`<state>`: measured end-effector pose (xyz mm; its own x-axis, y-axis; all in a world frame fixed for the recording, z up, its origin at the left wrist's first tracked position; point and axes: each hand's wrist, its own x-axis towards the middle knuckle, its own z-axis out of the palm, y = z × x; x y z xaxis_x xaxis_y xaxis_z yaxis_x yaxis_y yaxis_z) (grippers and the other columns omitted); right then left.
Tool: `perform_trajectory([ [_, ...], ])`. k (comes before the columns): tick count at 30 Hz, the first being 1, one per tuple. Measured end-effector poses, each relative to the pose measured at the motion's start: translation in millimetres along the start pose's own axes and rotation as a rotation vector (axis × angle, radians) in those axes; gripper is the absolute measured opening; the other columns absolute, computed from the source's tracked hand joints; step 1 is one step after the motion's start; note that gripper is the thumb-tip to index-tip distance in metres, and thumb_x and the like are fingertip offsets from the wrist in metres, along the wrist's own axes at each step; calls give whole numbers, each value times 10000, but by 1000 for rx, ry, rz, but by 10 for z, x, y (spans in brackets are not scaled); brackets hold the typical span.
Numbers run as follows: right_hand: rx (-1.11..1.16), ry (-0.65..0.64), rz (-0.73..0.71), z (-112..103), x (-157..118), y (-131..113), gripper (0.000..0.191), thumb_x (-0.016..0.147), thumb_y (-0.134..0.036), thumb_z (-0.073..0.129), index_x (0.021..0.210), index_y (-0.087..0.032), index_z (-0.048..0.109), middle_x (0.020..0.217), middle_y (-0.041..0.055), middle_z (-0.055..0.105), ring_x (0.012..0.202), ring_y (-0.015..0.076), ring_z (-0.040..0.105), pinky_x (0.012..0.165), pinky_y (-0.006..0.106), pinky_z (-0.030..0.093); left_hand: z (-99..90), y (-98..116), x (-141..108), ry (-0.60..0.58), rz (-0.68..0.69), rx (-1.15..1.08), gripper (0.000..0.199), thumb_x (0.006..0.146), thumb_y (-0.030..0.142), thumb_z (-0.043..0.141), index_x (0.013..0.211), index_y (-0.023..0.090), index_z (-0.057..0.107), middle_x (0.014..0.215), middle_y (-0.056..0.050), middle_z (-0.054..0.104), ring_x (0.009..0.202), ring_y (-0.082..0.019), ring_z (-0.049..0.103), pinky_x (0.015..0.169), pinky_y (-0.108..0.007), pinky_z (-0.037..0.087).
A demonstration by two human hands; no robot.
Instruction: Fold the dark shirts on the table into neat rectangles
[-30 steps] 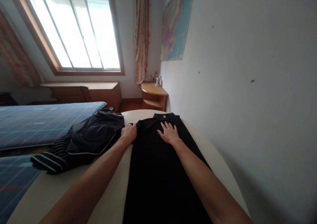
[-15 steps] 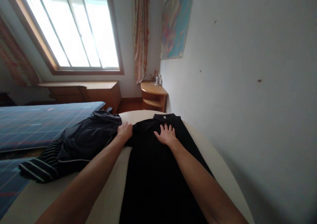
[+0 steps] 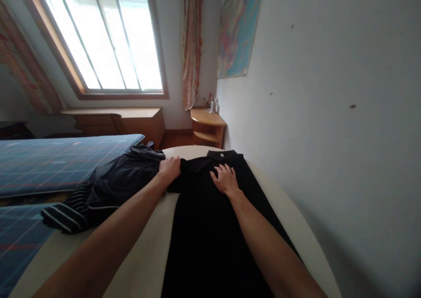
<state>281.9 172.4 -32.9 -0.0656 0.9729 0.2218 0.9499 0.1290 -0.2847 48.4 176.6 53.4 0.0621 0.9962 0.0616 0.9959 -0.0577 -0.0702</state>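
Observation:
A black collared shirt [image 3: 210, 227] lies spread on a pale round table [image 3: 148, 249], its collar at the far edge and a small white label inside the neck. My left hand [image 3: 170, 168] is closed on the end of the shirt's left-side sleeve. My right hand [image 3: 225, 179] rests on the upper chest just below the collar, its fingers spread over the cloth. Beside my left hand lies a heap of dark clothing [image 3: 121, 175] with white piping and a striped part. The shirt's other sleeve cannot be made out.
Left of the table are blue plaid mattresses [image 3: 66, 162]. A white wall [image 3: 329, 157] runs close along the right side. Beyond the table stand a wooden corner shelf [image 3: 208, 118] with small items on it and a low wooden desk [image 3: 141, 120] under the window.
The whole view has shifted slightly to the right. My left hand keeps its grip on the sleeve, and my right hand's fingers have drawn a little closer together on the shirt.

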Motion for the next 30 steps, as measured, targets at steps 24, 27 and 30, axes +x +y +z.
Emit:
perform_trajectory([
  [24,34,4,-200,-155,-72,-98,344,871,-528,623,778,-204,689,1063,89,662,1100,257,530,987,376,358,814,6,-1005,291,323,-532,525,821,192,583,1336,193,476,1350,-110,557,1246,-264,536,1080,-402,426],
  [27,68,-41,-221,-148,-64,-95,249,867,-424,648,758,-206,696,1100,80,663,1117,255,527,985,385,363,887,-34,-992,330,317,-594,501,802,132,555,1299,170,499,1285,-113,588,1206,-253,555,1082,-397,426],
  [30,190,-12,-219,-164,-40,-75,238,901,-393,609,769,-208,677,994,59,701,1022,225,591,945,360,389,891,-35,-973,331,303,-619,464,804,109,546,1265,162,521,1228,-111,612,1166,-254,568,1056,-402,444],
])
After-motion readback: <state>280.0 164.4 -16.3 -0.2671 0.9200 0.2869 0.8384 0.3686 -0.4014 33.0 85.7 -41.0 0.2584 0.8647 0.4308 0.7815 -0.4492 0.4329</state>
